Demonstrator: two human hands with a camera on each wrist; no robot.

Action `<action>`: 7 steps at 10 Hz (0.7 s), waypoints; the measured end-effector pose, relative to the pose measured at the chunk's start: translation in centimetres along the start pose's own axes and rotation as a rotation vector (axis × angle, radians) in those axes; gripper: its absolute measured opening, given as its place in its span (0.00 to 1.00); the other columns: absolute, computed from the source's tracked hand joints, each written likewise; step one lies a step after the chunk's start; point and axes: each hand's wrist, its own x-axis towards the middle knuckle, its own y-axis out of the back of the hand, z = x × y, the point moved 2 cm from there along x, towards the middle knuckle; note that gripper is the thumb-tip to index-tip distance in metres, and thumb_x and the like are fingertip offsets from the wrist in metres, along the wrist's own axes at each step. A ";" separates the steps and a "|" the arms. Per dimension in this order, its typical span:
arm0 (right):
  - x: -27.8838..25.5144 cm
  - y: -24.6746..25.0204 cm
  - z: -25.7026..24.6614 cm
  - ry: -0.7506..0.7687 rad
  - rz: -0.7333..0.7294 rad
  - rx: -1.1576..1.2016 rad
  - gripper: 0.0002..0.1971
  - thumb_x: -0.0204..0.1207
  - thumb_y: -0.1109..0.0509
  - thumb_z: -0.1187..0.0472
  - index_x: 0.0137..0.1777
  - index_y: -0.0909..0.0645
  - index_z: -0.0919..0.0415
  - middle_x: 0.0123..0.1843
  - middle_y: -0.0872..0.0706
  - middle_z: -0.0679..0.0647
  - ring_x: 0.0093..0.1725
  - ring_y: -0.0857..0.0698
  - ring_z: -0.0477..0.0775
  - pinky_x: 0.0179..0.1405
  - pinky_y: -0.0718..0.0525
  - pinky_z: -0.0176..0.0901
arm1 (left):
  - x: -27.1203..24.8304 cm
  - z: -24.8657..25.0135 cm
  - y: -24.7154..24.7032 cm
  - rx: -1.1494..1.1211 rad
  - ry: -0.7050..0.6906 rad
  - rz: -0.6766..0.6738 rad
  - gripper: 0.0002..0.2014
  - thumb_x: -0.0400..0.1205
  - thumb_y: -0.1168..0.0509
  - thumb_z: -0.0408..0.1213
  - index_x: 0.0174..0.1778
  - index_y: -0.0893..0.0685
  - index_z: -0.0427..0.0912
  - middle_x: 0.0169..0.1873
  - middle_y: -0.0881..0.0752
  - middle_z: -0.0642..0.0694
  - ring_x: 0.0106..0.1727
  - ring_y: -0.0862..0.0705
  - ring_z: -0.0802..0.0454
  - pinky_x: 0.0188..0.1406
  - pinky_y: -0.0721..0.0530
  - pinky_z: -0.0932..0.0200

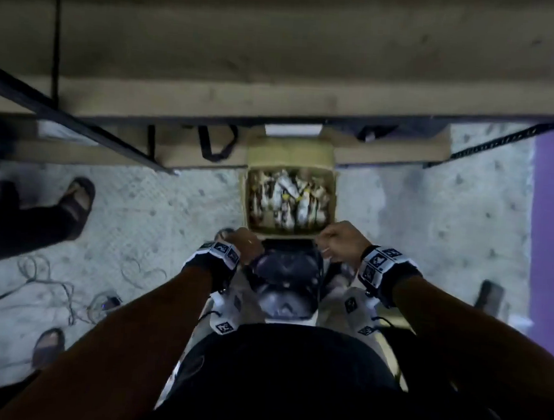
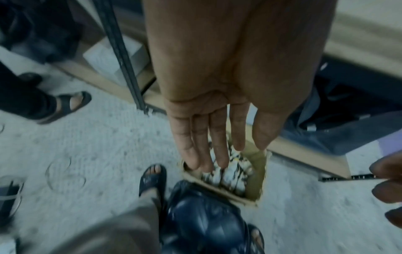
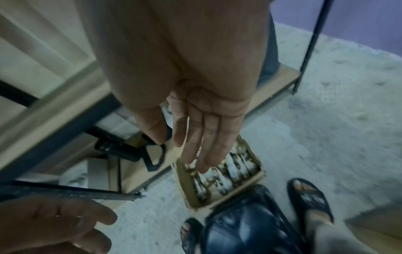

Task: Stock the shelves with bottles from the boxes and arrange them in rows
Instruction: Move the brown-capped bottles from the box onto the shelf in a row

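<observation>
Your open cardboard box (image 1: 290, 200) sits on the floor (image 1: 414, 224) right at the foot of the shelf unit (image 1: 275, 106), its far flap tucked under the lowest board. That spot makes sense: the bottles (image 1: 288, 194) packed inside lie within one reach of the shelves they are meant for. They look pale and are jammed close together, though blur keeps me from counting them or reading labels.

Both your hands hang just above the near edge of the box. Your left hand (image 2: 217, 130) has straight, relaxed fingers pointing down at the box and holds nothing. Your right hand (image 3: 202, 134) is the same, fingers long and loose, empty. That posture suits a reach in from above rather than a lift of the whole box, I judge.

Between you and the box stands a dark, shiny bag (image 2: 204, 221), touching the near wall of the box, so you must lean over it. Another person's sandalled feet (image 1: 75, 200) stand well to the left of the box, beside loose cables (image 1: 53, 287).

No bottle is out yet; the shelf boards in view above the box look bare.
</observation>
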 end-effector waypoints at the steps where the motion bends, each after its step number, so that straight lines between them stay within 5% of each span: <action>1: 2.9 -1.0 5.7 -0.054 -0.032 -0.093 0.10 0.79 0.35 0.66 0.39 0.17 0.70 0.42 0.13 0.73 0.36 0.17 0.60 0.32 0.16 0.46 | 3.8 -0.5 -6.3 -0.005 0.019 -0.053 0.13 0.83 0.36 0.33 0.62 0.15 0.33 0.60 0.14 0.35 0.61 0.16 0.39 0.47 0.23 0.63; 2: 6.8 -2.5 10.4 -0.082 -0.057 -0.130 0.07 0.81 0.36 0.62 0.45 0.18 0.61 0.50 0.11 0.68 0.45 0.13 0.63 0.52 0.13 0.54 | 8.3 -1.0 -10.5 0.055 -0.006 -0.099 0.13 0.83 0.37 0.34 0.59 0.13 0.35 0.58 0.13 0.38 0.61 0.16 0.41 0.52 0.23 0.62; 3: 12.0 -4.1 14.1 -0.116 -0.065 -0.086 0.07 0.80 0.34 0.62 0.46 0.16 0.63 0.49 0.11 0.69 0.50 0.12 0.70 0.54 0.13 0.60 | 13.5 -2.2 -13.2 0.083 -0.007 -0.131 0.12 0.83 0.38 0.33 0.51 0.12 0.30 0.53 0.13 0.31 0.57 0.16 0.35 0.52 0.19 0.53; 4: 18.4 -5.0 16.8 -0.158 -0.065 -0.054 0.07 0.81 0.34 0.64 0.48 0.16 0.67 0.50 0.12 0.72 0.48 0.12 0.71 0.54 0.13 0.63 | 20.2 -4.0 -14.2 0.157 -0.041 -0.172 0.12 0.82 0.39 0.31 0.42 0.14 0.28 0.46 0.13 0.32 0.51 0.15 0.38 0.47 0.22 0.54; 5: 24.7 -5.4 17.7 -0.196 -0.069 0.014 0.10 0.82 0.36 0.64 0.55 0.17 0.70 0.50 0.13 0.69 0.36 0.16 0.56 0.43 0.13 0.47 | 26.8 -5.7 -12.9 0.176 0.018 -0.161 0.09 0.83 0.37 0.34 0.35 0.20 0.44 0.37 0.19 0.48 0.39 0.21 0.53 0.47 0.25 0.62; 6: 31.0 -5.6 17.0 -0.303 -0.141 0.284 0.10 0.85 0.41 0.60 0.50 0.19 0.62 0.42 0.16 0.57 0.34 0.18 0.50 0.39 0.19 0.41 | 33.5 -6.2 -9.9 -0.040 0.061 -0.096 0.16 0.85 0.38 0.33 0.32 0.29 0.52 0.32 0.24 0.53 0.33 0.24 0.58 0.49 0.19 0.55; 7: 37.2 -5.2 14.6 -0.320 -0.103 0.445 0.11 0.86 0.41 0.56 0.58 0.19 0.61 0.49 0.12 0.52 0.47 0.13 0.54 0.50 0.15 0.45 | 38.4 -5.8 -6.4 -0.395 0.128 0.056 0.13 0.86 0.41 0.34 0.35 0.27 0.48 0.35 0.21 0.50 0.35 0.21 0.55 0.41 0.19 0.57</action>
